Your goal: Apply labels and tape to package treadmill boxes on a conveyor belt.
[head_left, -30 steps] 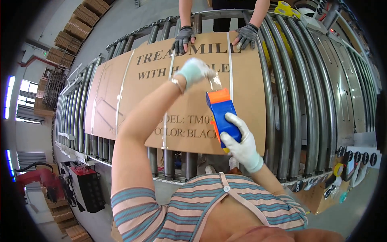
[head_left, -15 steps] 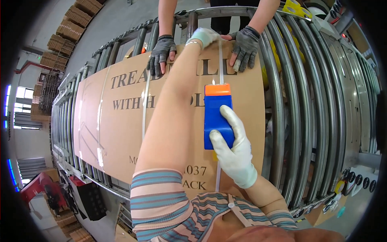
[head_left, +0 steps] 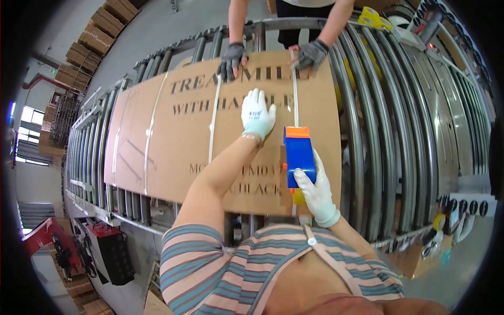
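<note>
A large flat cardboard box (head_left: 157, 136) lies on a roller conveyor (head_left: 388, 115). My left hand (head_left: 258, 114), in a white glove, rests flat and open on the box top. My right hand (head_left: 315, 191), also gloved, grips a blue and orange tape dispenser (head_left: 299, 152) pressed on the box. A clear tape strip (head_left: 295, 94) runs from the dispenser toward the far edge. Across the conveyor, another person's dark-gloved hands (head_left: 232, 59) (head_left: 311, 54) press on the box's far edge.
White straps (head_left: 213, 126) cross the box. A yellow tape dispenser (head_left: 374, 18) sits at the far right of the conveyor. Stacked cartons (head_left: 89, 47) stand at the upper left. A red machine (head_left: 50, 241) and a black cart (head_left: 113, 252) sit below left.
My left hand came back from the far edge and now lies flat mid-box. My right hand has pulled the dispenser nearer to me, laying tape along the box.
</note>
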The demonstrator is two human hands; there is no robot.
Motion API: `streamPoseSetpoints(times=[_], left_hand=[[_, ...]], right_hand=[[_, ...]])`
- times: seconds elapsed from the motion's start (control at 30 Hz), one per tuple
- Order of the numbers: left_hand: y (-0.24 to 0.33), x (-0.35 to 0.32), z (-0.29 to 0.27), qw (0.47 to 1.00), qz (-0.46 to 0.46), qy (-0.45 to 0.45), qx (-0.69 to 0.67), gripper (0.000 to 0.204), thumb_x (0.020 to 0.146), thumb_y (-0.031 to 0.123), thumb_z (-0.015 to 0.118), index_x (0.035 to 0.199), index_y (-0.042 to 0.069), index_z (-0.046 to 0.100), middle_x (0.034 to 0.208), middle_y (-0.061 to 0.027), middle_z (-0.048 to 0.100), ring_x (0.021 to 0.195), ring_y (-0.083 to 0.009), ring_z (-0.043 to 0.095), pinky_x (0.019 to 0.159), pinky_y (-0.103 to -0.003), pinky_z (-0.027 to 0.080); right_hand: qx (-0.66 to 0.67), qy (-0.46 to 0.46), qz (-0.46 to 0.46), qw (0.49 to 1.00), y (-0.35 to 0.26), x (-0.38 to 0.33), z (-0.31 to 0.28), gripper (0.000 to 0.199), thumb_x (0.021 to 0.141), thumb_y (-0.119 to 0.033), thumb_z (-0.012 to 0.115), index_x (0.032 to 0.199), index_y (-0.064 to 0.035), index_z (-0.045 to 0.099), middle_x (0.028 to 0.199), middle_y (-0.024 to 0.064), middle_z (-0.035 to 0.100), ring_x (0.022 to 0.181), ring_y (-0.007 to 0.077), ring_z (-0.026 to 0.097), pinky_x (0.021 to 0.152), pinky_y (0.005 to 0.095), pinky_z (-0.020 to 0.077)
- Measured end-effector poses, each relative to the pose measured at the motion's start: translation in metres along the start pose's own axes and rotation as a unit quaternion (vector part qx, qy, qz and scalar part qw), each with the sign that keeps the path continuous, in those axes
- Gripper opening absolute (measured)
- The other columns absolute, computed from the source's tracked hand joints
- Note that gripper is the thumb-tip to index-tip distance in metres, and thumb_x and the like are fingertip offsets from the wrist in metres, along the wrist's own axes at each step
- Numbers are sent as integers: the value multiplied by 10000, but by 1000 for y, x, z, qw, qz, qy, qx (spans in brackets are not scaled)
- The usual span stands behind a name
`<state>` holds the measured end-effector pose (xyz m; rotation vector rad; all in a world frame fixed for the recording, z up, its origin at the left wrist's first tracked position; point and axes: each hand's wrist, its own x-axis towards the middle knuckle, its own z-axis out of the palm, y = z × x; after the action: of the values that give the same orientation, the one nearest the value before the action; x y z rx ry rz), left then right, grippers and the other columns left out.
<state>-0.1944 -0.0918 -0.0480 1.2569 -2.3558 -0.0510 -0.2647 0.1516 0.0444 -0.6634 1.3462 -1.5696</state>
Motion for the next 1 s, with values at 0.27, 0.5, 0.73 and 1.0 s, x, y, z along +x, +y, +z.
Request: streamPoseSetpoints(times=[0.27, 0.5, 0.73, 1.0], left_hand=[[12, -152, -66, 996, 52, 48, -46, 502, 803, 247, 594, 1223, -6, 486, 1308, -179, 458, 1244, -341, 391, 1063, -448, 282], [39, -154, -92, 959, 257, -33, -110, 408, 800, 222, 573, 1180, 77, 539, 1279, -104, 501, 1193, -300, 445, 1019, -422, 346], [34, -160, -100, 923, 357, -129, -60, 386, 849, 238, 512, 1227, 171, 556, 1323, -38, 499, 1223, -235, 449, 1026, -411, 356], [15, -155, -80, 907, 366, -43, -203, 375, 737, 237, 572, 1076, 75, 587, 1100, -60, 535, 1049, -229, 474, 834, -380, 397]], right_hand=[[56, -45, 140, 988, 25, -144, -11, 666, 887, -153, 600, 1423, -20, 228, 1199, 98, 516, 1036, 138, 535, 906, 266, 444], [-40, -66, 135, 988, 91, -198, -34, 814, 828, -131, 626, 1448, -27, 109, 1254, 147, 491, 1094, 201, 535, 898, 323, 453], [-129, -165, 229, 951, 215, -140, -62, 600, 669, -108, 712, 1212, -48, 463, 1119, 151, 569, 988, 277, 579, 895, 369, 454], [71, -163, 446, 877, 323, -254, -45, 509, 699, -233, 701, 1149, -57, 539, 1084, 139, 603, 1010, 281, 573, 910, 379, 450]])
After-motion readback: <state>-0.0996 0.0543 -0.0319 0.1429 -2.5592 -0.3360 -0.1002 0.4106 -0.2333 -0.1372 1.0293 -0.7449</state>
